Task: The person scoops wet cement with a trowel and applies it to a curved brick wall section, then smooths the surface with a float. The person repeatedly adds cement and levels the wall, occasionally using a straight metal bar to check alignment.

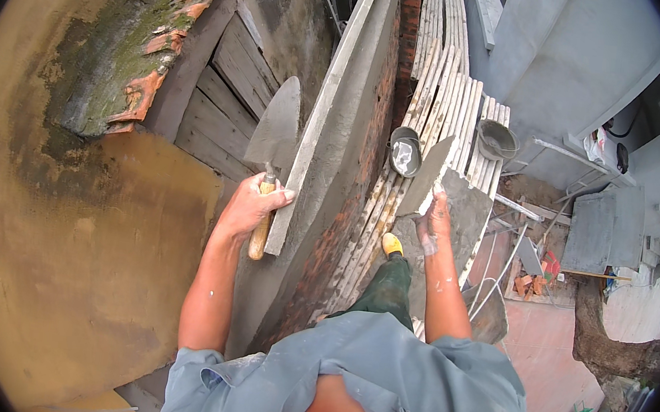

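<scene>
My left hand point(246, 207) is closed around the wooden handle of a pointed trowel point(276, 124), its grey blade turned away from me. The thumb of that hand lies against the near end of a long straight board point(321, 125), which runs along the top of a wall with grey mortar point(345, 143) on its side. My right hand point(437, 217) grips a flat plastering float point(428, 180), tilted, with a pale edge. Its handle is hidden by my fingers. The float is apart from the wall, above the bamboo scaffold.
Bamboo poles point(439, 89) form a walkway, where my yellow boot point(392, 245) stands. On it are a dark bucket point(406, 151) and a round mortar tub point(498, 140). Mossy roof tiles point(145, 94) and wooden planks point(224, 106) lie left. Bricks point(529, 286) are below right.
</scene>
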A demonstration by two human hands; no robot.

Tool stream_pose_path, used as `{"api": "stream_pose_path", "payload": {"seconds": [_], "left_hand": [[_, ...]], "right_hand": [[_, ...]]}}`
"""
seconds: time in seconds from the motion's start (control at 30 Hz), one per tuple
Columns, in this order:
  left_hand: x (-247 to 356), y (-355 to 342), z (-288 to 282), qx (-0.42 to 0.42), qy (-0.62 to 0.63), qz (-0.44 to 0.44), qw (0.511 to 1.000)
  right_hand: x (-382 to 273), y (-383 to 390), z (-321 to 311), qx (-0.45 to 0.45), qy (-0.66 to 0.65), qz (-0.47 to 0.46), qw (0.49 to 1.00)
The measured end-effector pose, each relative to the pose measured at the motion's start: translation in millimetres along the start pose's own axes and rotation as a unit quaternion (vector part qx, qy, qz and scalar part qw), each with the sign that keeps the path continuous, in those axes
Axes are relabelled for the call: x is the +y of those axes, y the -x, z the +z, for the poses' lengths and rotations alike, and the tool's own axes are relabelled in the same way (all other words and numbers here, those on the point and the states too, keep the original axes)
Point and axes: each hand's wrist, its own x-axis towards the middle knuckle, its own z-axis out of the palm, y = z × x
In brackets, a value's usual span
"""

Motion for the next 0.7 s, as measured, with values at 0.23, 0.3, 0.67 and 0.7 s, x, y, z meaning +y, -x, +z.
{"api": "stream_pose_path", "payload": {"seconds": [0.23, 0.3, 0.67, 0.7], "left_hand": [[6, 4, -1, -0.013, 0.037, 0.006, 0.999], [12, 6, 0, -0.011, 0.026, -0.003, 1.000], [51, 19, 0, -0.053, 0.054, 0.034, 0.997], [54, 20, 0, -0.052, 0.046, 0.030, 0.997]], "right_hand": [[0, 4, 4, -0.034, -0.053, 0.020, 0.998], [-1, 6, 11, -0.061, -0.076, 0.037, 0.995], [-9, 3, 161, -0.193, -0.128, 0.139, 0.963], [-6, -6, 180, -0.187, -0.119, 0.117, 0.968]]}}
